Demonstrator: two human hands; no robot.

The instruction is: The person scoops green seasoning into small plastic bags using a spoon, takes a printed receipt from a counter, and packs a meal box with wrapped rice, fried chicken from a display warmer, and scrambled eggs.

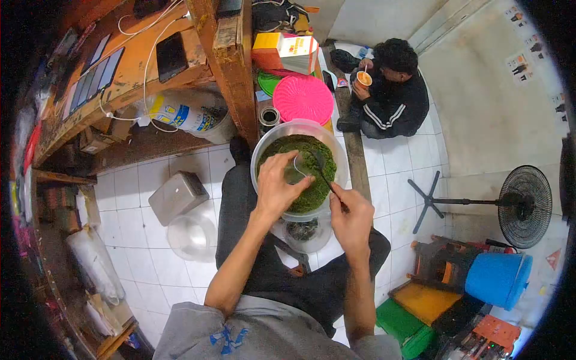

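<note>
One black spoon (321, 167) sits between the thumb and fingers of my right hand (351, 217), which are closed together on its handle. The spoon is at the centre of the frame, over the green shredded stuff (318, 195) in my big translucent tub (342, 156). Its bowl end lies up and to the left of my right fingers, pointing to the upper left; the long axis runs on a slant, down to the right into my grip. It looks dark and slim, with a rounded end close to the clear cup-like piece (294, 173) at my left hand (279, 185). My left thumb and fingers are spread apart around that clear piece, at its rim; I can't tell how firmly they press.

Just below the tub there's a clear container (312, 240) with something dark in it. Above the tub I have a bright pink ridged lid (303, 99), and by the tub's upper left edge an open jar (269, 116). A metal-grey tin (178, 198) and a clear bowl (191, 237) are on the white tiles, left of my leg. In the upper right of the frame a person (396, 99) in a dark striped top holds a small cup (364, 78); a black fan (525, 207) is at the right.
</note>
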